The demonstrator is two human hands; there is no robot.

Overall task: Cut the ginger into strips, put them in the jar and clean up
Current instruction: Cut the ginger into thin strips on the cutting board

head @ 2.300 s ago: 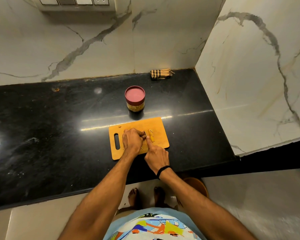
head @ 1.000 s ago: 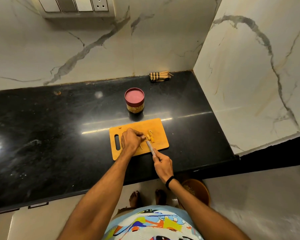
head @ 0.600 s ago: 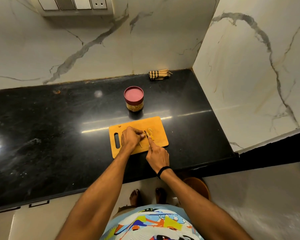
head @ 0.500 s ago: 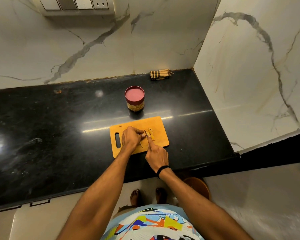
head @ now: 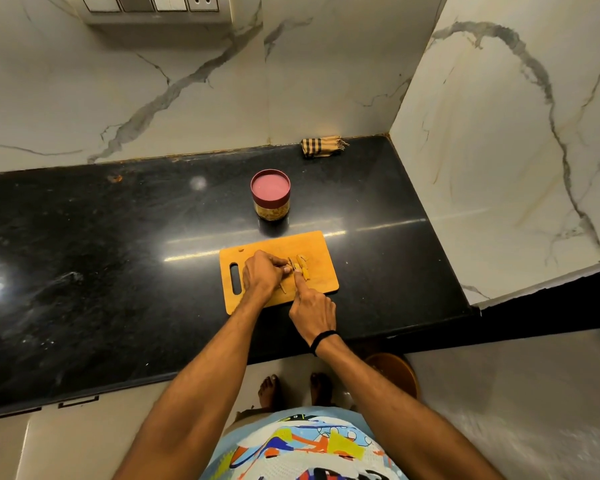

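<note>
Yellow ginger pieces (head: 302, 266) lie on the orange cutting board (head: 314, 247); just behind it stands the jar (head: 271, 211), upright, its red lid (head: 270, 186) on.

Nothing legible anywhere. Band around the jar (head: 271, 212), just beyond the left hand (head: 261, 276) and right hand (head: 313, 315): too small to read. Print on the shirt (head: 302, 448), nearer than both hands: coloured shapes only, no letters made out.

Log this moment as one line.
step: slicing ginger | left hand: pinches ginger on cutting board | right hand: grips knife | jar: lid on, behind board
</note>
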